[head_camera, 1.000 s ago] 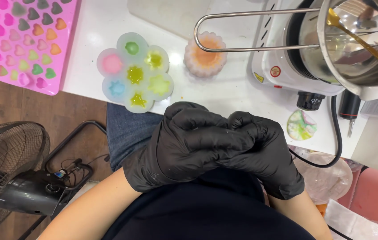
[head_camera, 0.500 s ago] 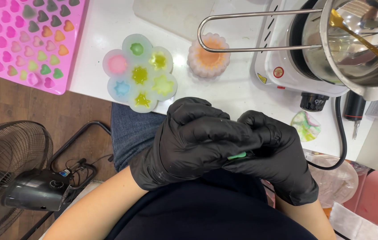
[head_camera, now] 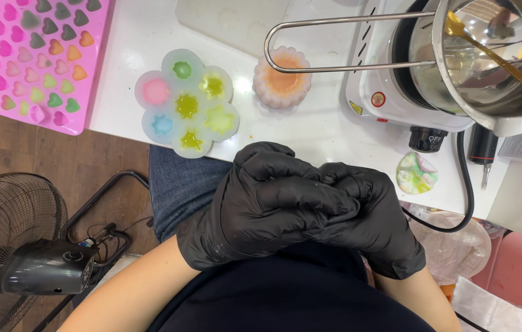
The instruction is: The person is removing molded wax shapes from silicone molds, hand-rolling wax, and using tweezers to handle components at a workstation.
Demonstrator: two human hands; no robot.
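Note:
Both my hands wear black gloves and are pressed together over my lap, just at the white table's front edge. My left hand lies over my right hand, with the fingers of both curled shut. Whatever sits between them is hidden now; a small green piece showed there a moment ago. Nearest on the table is a translucent flower-shaped mould with coloured star fillings, just beyond my left hand.
A pink heart mould lies at the far left, and an orange fluted mould stands behind the flower mould. On a white hot plate sits a steel pot with a long wire handle and a gold spoon. A marbled wax disc, black cable and floor fan are nearby.
Half a second ago a small green piece stuck out between my hands; now my fingers have closed over it and my hands have shifted slightly left.

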